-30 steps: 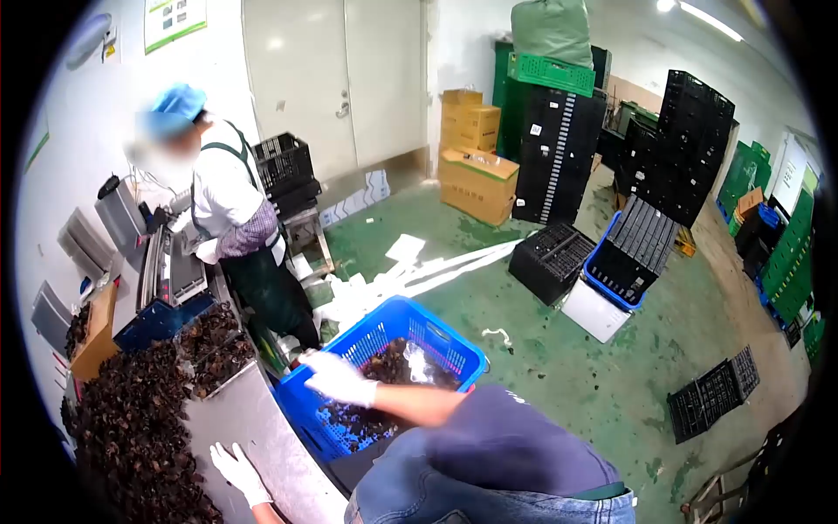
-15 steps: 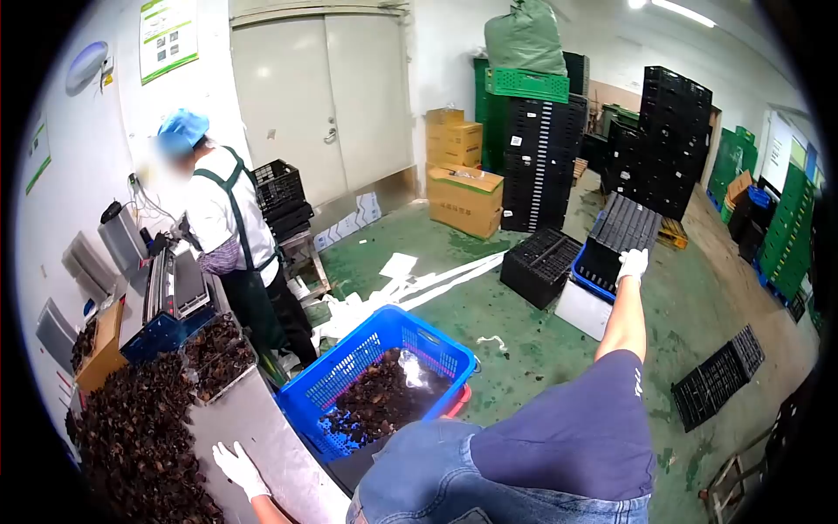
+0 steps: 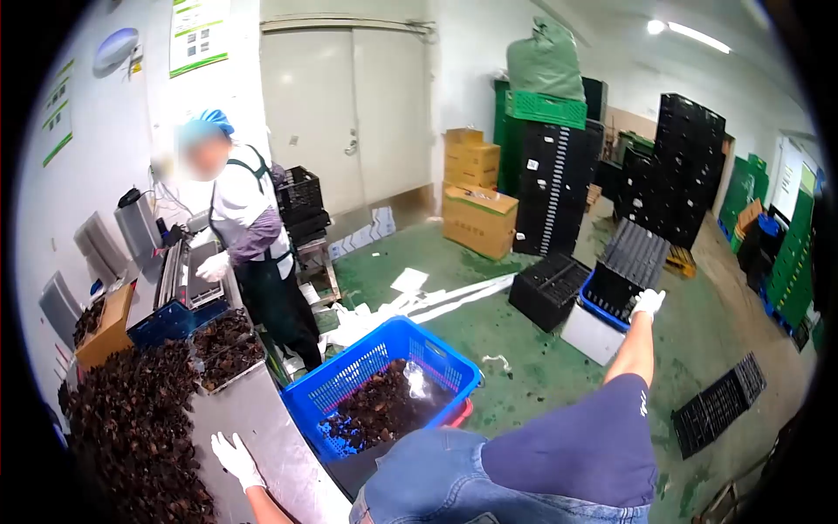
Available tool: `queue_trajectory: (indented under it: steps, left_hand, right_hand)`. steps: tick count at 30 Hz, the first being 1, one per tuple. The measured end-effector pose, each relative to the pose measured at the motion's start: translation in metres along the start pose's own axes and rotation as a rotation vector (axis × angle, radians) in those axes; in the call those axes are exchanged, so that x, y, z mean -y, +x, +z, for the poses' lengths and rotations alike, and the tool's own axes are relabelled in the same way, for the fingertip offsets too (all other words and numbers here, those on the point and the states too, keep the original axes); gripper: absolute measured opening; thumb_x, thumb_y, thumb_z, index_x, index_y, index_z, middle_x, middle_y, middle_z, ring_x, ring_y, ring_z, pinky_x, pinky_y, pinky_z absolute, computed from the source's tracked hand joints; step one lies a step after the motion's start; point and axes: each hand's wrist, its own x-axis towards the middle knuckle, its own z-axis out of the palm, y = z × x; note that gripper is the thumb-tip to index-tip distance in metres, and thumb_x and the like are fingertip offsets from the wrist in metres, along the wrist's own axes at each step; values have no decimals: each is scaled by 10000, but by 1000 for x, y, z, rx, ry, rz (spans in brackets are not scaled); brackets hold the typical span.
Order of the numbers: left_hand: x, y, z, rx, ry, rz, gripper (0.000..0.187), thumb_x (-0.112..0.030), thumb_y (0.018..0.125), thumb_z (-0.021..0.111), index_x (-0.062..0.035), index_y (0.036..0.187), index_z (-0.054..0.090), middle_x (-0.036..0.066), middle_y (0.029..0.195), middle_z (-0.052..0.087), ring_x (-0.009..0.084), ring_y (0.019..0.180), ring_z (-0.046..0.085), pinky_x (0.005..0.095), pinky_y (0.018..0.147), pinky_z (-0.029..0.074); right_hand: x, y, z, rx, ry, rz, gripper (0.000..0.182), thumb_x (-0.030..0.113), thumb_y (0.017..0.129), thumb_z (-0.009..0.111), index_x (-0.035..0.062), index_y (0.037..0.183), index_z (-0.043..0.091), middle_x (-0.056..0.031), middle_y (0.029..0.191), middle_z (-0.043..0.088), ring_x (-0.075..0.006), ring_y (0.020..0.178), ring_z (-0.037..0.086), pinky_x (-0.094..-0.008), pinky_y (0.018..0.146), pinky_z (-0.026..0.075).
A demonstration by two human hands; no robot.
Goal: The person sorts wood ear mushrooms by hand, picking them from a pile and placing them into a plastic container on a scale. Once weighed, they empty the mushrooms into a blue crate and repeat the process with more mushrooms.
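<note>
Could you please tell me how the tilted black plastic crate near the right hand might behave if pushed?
The black plastic crate would probably stay stiff, since its ribbed side looks straight and unbent. It may well tip or slide, because it sits at a slant by the blue rim rather than level.

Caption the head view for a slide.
Left hand on a metal tabletop beside a dark heap, right hand stretched out to a black crate.

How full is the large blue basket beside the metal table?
The blue basket is part full: dark pieces lie low inside, well below its rim.
</note>
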Motion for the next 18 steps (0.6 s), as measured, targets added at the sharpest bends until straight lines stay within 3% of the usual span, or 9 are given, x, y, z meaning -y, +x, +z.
queue_trajectory:
  steps: [2,4,6,7,10,11,12,14,18]
  left_hand:
    - [-2,-1,-1,6,-9,37,512,-262,961,574,45,1364,502,239,1474,427,372,1372,390,442,1160,291]
    - [-4,-1,-1,10,-7,16,506,-249,958,578,47,1362,503,244,1469,430,378,1369,392,447,1161,288]
    - [-8,-4,-6,-12,-53,24,502,-237,949,590,45,1356,510,246,1465,434,379,1371,387,448,1164,286]
    - [-16,-8,-11,-10,-66,29,501,-226,934,608,50,1343,518,247,1453,445,381,1364,393,451,1164,287]
    - [-21,-4,-7,46,16,1,525,-245,887,652,55,1307,555,237,1413,492,374,1364,391,451,1169,282]
    - [-26,-8,-13,9,-4,-6,562,-279,874,668,43,1320,548,231,1418,490,369,1375,377,455,1168,279]
    - [-12,-8,1,-37,-66,-7,582,-302,880,662,35,1336,535,231,1428,480,374,1376,376,456,1166,275]
    - [-12,-8,3,5,-54,-31,610,-365,895,640,11,1360,522,224,1464,446,380,1383,367,464,1157,276]
    - [-17,-15,1,-14,-68,-57,611,-370,900,631,3,1370,513,223,1464,445,372,1380,374,468,1148,292]
  right_hand:
    - [-27,60,-9,162,-145,92,725,93,933,475,213,1581,173,-102,811,602,-178,529,488,-342,476,408]
    - [-10,1,15,-74,-201,-68,554,204,971,473,145,1506,341,-108,803,607,-190,521,493,-348,478,412]
    - [-28,15,27,14,-20,40,540,603,960,389,106,1056,578,-95,822,631,-235,562,533,-365,485,415]
    - [-21,8,26,116,192,203,495,565,967,403,112,1077,568,-112,859,634,-249,642,569,-360,504,430]
    - [-24,-35,50,12,-114,-139,287,287,919,545,76,1113,559,-122,882,603,-260,778,606,-427,650,503]
    - [-77,82,21,493,-268,118,257,134,971,432,50,1157,589,-190,1087,618,-345,1005,629,-484,781,522]
    - [-45,-11,58,134,-79,61,303,142,975,425,-4,1197,572,-189,1088,619,-326,1024,624,-455,831,511]
    - [-70,3,65,60,-165,92,357,254,898,584,-7,1138,626,-124,1060,633,-248,874,605,-402,763,518]
    - [-133,9,103,70,-311,103,208,306,893,572,113,882,649,-44,771,601,-185,618,514,-383,549,424]
